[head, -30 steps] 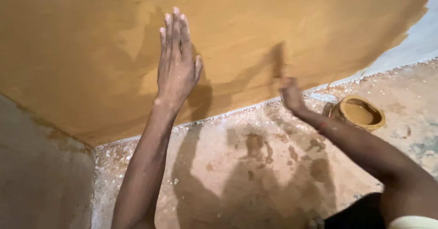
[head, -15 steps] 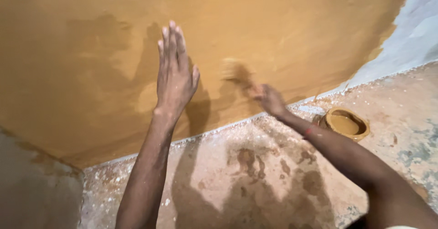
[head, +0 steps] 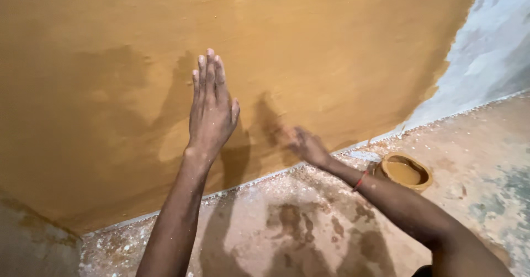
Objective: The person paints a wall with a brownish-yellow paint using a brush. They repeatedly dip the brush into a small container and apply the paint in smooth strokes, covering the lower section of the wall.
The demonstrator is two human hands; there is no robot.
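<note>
Left hand (head: 211, 113) flat on the ochre wall (head: 331, 45), fingers extended; blurred right hand (head: 307, 146) touches wall, finger position unclear; bowl (head: 407, 171) on floor (head: 486, 161).

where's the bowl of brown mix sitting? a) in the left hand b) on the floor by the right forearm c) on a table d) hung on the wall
b: the bowl stands on the floor just past the right forearm, near the foot of the wall; the left hand lies flat on the wall, holding nothing.

Ochre-coated wall (head: 309, 40), stained floor (head: 309, 233)
</note>
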